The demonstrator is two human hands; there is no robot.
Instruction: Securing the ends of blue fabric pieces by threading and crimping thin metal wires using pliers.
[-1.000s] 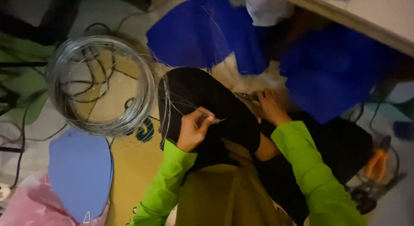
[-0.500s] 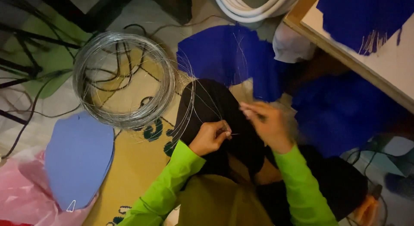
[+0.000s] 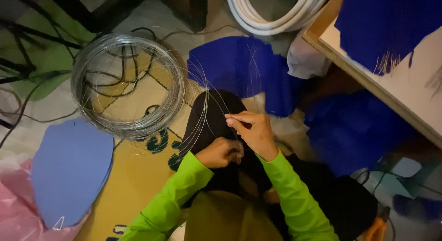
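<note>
Both arms in bright green sleeves reach forward and meet over the lap. The left hand (image 3: pixel 222 152) is curled into a loose fist, its fingers pressed together on a strand of thin wire (image 3: pixel 202 114) lying against the black cloth (image 3: pixel 212 116). The right hand (image 3: pixel 254 132) arches just above it, touching, thumb and forefinger pinching the same wire. A wire coil (image 3: pixel 129 84) lies on the floor to the left.

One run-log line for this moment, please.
left hand: closed on thin wire | right hand: pinching same wire | under hands: black fabric | left of hands: wire coil on floor
</note>
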